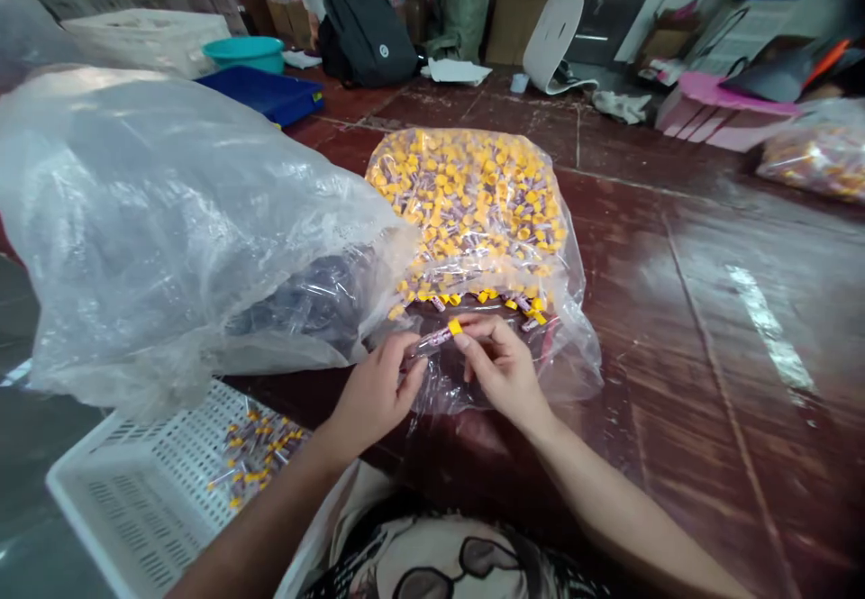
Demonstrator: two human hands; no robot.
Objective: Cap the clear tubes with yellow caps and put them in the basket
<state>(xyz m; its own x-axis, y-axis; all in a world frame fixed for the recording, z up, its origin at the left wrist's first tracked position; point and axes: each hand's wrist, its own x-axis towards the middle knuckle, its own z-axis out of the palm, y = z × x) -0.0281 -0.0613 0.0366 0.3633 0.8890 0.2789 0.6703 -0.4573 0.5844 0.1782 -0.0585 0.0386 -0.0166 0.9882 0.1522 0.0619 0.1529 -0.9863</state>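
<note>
Between my hands is a small clear tube with a yellow cap (436, 340), tilted up to the right. My left hand (382, 383) pinches its clear end. The fingertips of my right hand (504, 360) close on the yellow cap. Just beyond them lies a clear plastic bag (473, 194) full of similar yellow-capped tubes, its mouth toward me with several tubes at the opening. To the left, a large translucent plastic bag (155, 212) leans over the table, its open mouth near my left hand. What that bag holds is hard to make out.
Below left stands a white perforated basket (101, 482) with several yellow-capped tubes (260, 446). A blue tray (263, 93), a teal basin (243, 54) and a dark backpack (368, 31) sit farther back. On the right are a pink bin (723, 113) and another filled bag (817, 149).
</note>
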